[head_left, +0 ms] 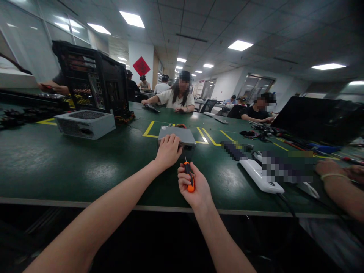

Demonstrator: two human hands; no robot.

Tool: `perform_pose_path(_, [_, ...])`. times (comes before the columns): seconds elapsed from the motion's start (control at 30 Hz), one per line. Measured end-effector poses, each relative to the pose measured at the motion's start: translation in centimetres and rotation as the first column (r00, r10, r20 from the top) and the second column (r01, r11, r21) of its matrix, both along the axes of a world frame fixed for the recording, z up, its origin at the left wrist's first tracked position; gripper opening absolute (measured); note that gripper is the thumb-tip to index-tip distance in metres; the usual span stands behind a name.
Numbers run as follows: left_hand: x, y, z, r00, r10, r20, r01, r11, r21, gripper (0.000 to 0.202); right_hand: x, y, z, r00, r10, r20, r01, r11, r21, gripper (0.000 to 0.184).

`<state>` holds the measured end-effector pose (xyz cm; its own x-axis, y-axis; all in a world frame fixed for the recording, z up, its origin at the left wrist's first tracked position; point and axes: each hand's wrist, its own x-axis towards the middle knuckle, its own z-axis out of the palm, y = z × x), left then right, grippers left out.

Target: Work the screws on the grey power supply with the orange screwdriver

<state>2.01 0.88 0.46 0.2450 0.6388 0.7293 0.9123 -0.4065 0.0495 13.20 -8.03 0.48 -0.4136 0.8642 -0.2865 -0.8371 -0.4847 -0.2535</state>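
Note:
A grey metal computer power supply sits on the green tabletop in front of me, its wires bunched at the far side. My left hand lies over its near left part, fingers on the top and thumb at the front edge, gripping it. In my right hand is a screwdriver with an orange and black handle. Its thin shaft points up and away, towards the socket side of the power supply. Whether the tip touches the metal cannot be made out.
On the left stand a second power supply and an open black computer case. A white power bank-like device with a cable lies right. Another person's arm reaches in there, near a large black panel. People sit across the table.

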Motion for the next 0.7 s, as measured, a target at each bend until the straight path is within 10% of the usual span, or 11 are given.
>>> perform_pose_path(0.7, [-0.09, -0.13, 0.04, 1.000, -0.011, 0.007, 0.011, 1.000, -0.017, 0.019, -0.54, -0.22, -0.47, 1.000, -0.013, 0.008, 0.012, 0.998, 0.066, 0.024])
